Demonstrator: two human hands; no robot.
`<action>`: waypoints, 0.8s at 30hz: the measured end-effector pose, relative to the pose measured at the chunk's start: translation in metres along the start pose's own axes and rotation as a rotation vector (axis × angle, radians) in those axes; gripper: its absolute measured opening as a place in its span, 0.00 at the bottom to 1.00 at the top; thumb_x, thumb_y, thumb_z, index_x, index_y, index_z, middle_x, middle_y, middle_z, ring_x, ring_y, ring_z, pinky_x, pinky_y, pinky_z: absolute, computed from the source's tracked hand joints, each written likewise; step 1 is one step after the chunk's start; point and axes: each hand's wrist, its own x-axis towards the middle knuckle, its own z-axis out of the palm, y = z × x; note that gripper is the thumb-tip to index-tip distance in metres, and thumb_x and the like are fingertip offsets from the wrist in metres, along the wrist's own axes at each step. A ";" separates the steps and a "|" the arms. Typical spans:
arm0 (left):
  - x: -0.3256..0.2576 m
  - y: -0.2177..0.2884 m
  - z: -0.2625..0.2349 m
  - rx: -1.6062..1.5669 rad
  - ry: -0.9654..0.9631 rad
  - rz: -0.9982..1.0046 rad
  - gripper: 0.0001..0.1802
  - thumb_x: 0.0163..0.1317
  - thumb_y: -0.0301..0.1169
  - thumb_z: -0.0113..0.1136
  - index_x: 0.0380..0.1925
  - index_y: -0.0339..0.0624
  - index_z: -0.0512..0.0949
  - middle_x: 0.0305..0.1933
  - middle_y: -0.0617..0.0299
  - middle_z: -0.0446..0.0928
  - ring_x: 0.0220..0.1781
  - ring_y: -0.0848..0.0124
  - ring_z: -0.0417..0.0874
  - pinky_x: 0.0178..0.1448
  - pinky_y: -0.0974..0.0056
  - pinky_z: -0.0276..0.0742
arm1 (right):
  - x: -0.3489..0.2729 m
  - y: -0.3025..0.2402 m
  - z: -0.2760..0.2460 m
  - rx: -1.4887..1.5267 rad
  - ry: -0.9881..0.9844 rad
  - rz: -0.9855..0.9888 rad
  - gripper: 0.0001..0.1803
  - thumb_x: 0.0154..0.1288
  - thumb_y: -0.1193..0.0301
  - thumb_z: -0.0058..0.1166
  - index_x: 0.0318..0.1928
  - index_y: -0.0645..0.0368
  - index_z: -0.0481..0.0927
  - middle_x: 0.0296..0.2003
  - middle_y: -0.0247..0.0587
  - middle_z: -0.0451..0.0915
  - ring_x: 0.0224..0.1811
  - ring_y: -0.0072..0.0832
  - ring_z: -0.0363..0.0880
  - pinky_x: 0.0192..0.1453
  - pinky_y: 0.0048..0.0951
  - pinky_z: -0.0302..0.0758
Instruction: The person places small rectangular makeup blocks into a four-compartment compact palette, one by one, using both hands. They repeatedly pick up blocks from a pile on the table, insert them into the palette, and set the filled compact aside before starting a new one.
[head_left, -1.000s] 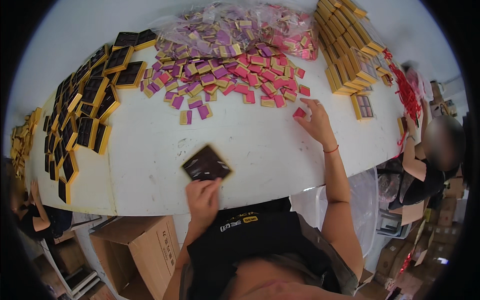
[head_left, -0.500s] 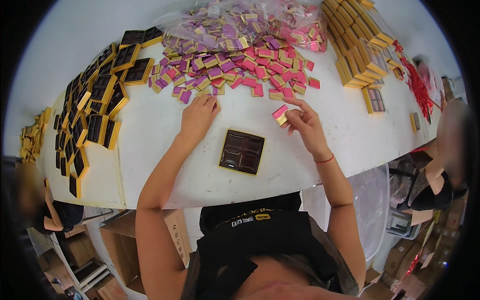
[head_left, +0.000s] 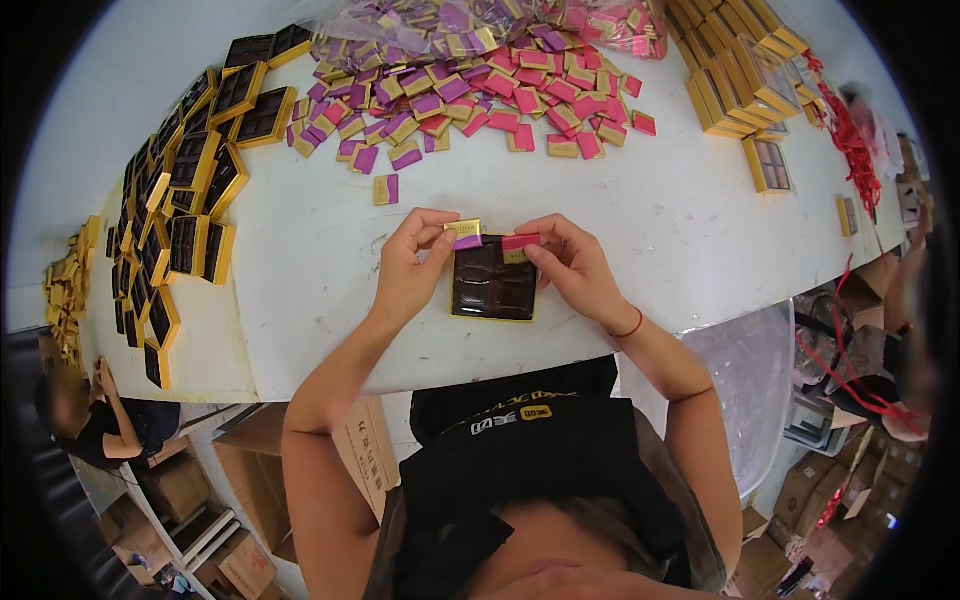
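Observation:
In front of me lies a gold-edged box (head_left: 494,292) with a dark brown tray of square compartments. At its far left corner my left hand (head_left: 412,258) pinches a purple-and-gold wrapped chocolate (head_left: 465,233). My right hand (head_left: 577,268) holds a pink-and-gold wrapped chocolate (head_left: 517,247) over the far right compartment. Whether either piece touches the tray, I cannot tell. A single purple-and-gold chocolate (head_left: 386,190) lies apart on the table, beyond my left hand.
A heap of wrapped chocolates (head_left: 480,95) spreads across the far table (head_left: 330,250), below clear plastic bags (head_left: 430,30). Boxes with dark trays (head_left: 190,200) pile up on the left. Gold boxes (head_left: 735,90) are stacked at the far right, near red ribbons (head_left: 850,150). Other people sit on both sides.
Both hands have come together over the box, bringing a chocolate each. The left hand drew back from the heap; the right moved inward. One purple-and-gold piece now lies apart from the heap.

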 end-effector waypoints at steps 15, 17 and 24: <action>-0.021 -0.009 0.008 0.127 0.040 0.083 0.10 0.67 0.25 0.62 0.47 0.36 0.81 0.42 0.60 0.83 0.42 0.73 0.82 0.54 0.67 0.76 | 0.002 0.006 -0.006 -0.708 0.105 -0.500 0.11 0.58 0.78 0.66 0.42 0.56 0.85 0.33 0.36 0.81 0.34 0.32 0.77 0.33 0.31 0.75; -0.021 -0.009 0.009 0.092 0.037 0.075 0.10 0.67 0.24 0.62 0.47 0.36 0.81 0.42 0.61 0.83 0.41 0.74 0.82 0.52 0.67 0.77 | 0.000 0.006 -0.008 -0.784 0.081 -0.532 0.11 0.57 0.78 0.67 0.42 0.55 0.85 0.35 0.35 0.82 0.35 0.32 0.78 0.34 0.32 0.77; -0.013 0.011 -0.005 0.215 -0.001 0.145 0.10 0.67 0.22 0.60 0.47 0.39 0.82 0.39 0.62 0.84 0.39 0.74 0.80 0.49 0.68 0.76 | -0.004 -0.002 -0.010 -0.920 0.017 -0.597 0.17 0.53 0.77 0.68 0.46 0.54 0.87 0.52 0.39 0.80 0.41 0.34 0.79 0.39 0.30 0.80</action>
